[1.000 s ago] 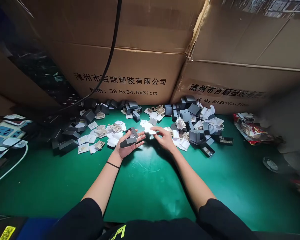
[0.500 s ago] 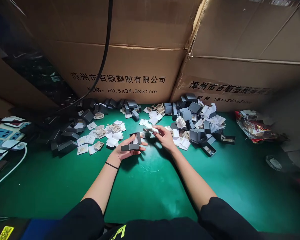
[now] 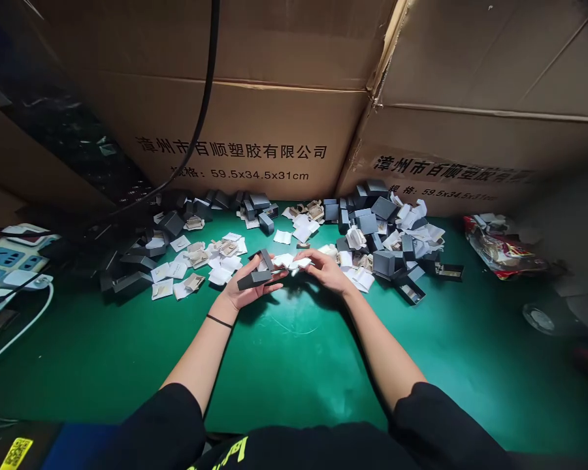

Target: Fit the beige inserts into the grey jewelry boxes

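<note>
My left hand [image 3: 247,287] is closed around a small dark grey box [image 3: 255,279], its open side showing a pale inside. Between the hands is a folded white paper piece [image 3: 300,264], pinched by the fingers of my right hand [image 3: 326,271]. Another white piece [image 3: 283,260] lies at the fingertips of my left hand; whether the two are joined I cannot tell. Just beyond the hands, a white card [image 3: 283,237] and a small brown piece [image 3: 302,246] rest on the green table [image 3: 294,365].
Dark boxes and white papers are heaped at right [image 3: 385,261] and left [image 3: 132,284]. Cardboard cartons [image 3: 255,117] wall off the back, with a black cable [image 3: 208,91] hanging before them. A power strip [image 3: 4,261] sits far left, a red plastic bag [image 3: 500,251] far right.
The white paper in my right hand has come closer to my left fingers and shows more of its surface. The dark box in my left hand has tilted. A small brown piece now shows beyond the hands.
</note>
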Available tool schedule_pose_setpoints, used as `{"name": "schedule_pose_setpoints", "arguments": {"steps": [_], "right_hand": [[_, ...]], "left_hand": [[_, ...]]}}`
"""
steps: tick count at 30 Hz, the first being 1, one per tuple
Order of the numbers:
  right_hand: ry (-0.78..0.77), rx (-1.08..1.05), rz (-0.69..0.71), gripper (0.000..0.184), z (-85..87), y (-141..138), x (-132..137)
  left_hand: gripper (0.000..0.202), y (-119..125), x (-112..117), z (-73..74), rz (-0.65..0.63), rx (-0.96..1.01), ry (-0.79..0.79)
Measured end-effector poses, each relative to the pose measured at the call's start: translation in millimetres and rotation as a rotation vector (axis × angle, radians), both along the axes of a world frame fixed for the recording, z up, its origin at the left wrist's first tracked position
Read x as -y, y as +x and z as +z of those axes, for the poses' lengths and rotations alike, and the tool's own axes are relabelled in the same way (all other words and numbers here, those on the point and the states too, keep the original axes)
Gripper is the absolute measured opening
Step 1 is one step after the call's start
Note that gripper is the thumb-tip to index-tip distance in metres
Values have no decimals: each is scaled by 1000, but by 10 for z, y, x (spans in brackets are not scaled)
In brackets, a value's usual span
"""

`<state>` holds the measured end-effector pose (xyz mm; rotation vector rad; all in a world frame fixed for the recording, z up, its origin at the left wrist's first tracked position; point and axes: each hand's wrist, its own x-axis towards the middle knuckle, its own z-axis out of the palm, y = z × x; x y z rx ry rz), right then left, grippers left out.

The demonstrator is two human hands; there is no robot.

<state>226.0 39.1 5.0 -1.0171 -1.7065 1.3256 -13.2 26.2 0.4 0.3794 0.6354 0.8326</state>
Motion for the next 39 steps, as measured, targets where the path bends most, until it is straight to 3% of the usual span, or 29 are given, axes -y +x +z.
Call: {"name": "schedule_pose_setpoints", "arguments": {"steps": [6, 11, 15, 19, 24, 28, 33, 39], "right_hand": [[12, -41, 101, 24, 1, 40, -10], [18, -110, 177, 29, -41, 33, -18], [5, -221, 61, 20, -87, -6, -30], [-29, -202, -118, 30, -136, -52, -38], [219, 22, -293, 31, -124, -109, 0], [395, 151, -265, 34, -105, -129, 25], [373, 210, -157, 38, -147, -153, 33], [355, 200, -151, 41, -186, -201, 45]], "left_hand": [[34, 33, 52, 74, -37, -62, 38], [30, 28, 45, 30, -64, -88, 22], [23, 42, 19, 4, 50, -108, -18], [19, 73, -1, 48, 223, -142, -40], [20, 113, 10, 92, 241, -164, 22], [19, 132, 23, 69, 254, -176, 63], [21, 117, 22, 45, 245, -105, 92], [18, 128, 24, 50, 245, -96, 74]]}}
